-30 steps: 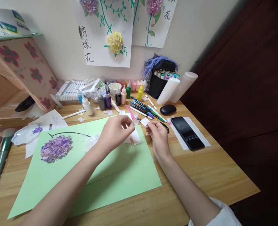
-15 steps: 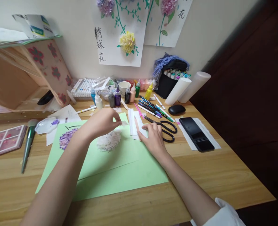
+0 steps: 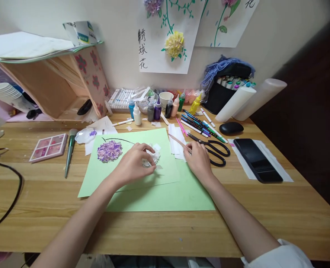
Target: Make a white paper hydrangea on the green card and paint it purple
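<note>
My left hand hovers over the white paper flower, thumb and fingers curled together. A small pale scrap of paper shows at its fingertips. My right hand rests at the right edge of the green paper, closed on a slim pinkish pencil that points up and left. Under the pencil lie folded white paper strips. A purple paper flower with a dark drawn stem is on the green paper, left of my left hand.
Black scissors lie just right of my right hand, with several pens behind them. Farther right are a black mouse and a phone. Paint bottles line the back. A brush and a palette are at left.
My left hand has come down and nearer, from above the white flower to its near side. The pencil in my right hand has tilted to the left. The view has swung left.
</note>
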The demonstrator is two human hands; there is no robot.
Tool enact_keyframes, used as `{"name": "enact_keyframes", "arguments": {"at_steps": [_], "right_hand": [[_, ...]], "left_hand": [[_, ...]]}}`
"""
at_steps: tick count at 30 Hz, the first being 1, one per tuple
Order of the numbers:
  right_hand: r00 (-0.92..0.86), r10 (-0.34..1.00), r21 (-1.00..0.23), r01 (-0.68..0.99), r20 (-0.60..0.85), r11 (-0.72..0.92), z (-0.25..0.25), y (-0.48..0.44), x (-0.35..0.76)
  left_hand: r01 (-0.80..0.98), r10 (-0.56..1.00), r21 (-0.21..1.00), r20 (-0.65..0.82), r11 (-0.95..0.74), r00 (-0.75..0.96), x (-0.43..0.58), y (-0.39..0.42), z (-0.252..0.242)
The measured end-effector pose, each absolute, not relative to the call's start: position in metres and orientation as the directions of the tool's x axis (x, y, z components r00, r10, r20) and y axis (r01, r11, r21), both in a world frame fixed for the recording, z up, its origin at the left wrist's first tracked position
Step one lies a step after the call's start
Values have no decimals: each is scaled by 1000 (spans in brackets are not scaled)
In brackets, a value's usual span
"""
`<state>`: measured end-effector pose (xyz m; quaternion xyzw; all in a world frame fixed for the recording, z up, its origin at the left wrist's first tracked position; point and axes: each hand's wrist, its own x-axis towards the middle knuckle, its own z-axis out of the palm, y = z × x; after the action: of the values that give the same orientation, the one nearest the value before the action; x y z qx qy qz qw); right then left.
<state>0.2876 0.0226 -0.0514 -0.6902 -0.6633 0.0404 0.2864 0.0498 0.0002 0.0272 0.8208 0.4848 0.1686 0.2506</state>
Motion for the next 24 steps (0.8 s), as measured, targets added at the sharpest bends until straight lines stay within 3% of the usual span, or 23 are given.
{"name": "enact_keyframes", "arguments": {"at_steps": [4, 8, 10, 15, 24], "right_hand": [[176, 907, -687, 711, 384, 153, -38, 19, 294], [28, 942, -870, 393, 334, 297, -24, 14, 303], [-95, 943, -880, 339, 320, 333, -19, 12, 308], [-339, 904, -814, 424, 262, 396, -9, 8, 312], [-385, 886, -770, 472, 259, 430, -14, 9, 305]], "left_hand": [[777, 895, 456, 120, -434, 429, 56, -9, 14], [787, 888, 417, 147, -455, 435, 53, -12, 12], [776, 883, 432, 135, -460, 449, 49, -12, 13], [762, 878, 464, 80, -452, 472, 46, -13, 11], [782, 896, 453, 101, -429, 433, 56, -17, 8]]}}
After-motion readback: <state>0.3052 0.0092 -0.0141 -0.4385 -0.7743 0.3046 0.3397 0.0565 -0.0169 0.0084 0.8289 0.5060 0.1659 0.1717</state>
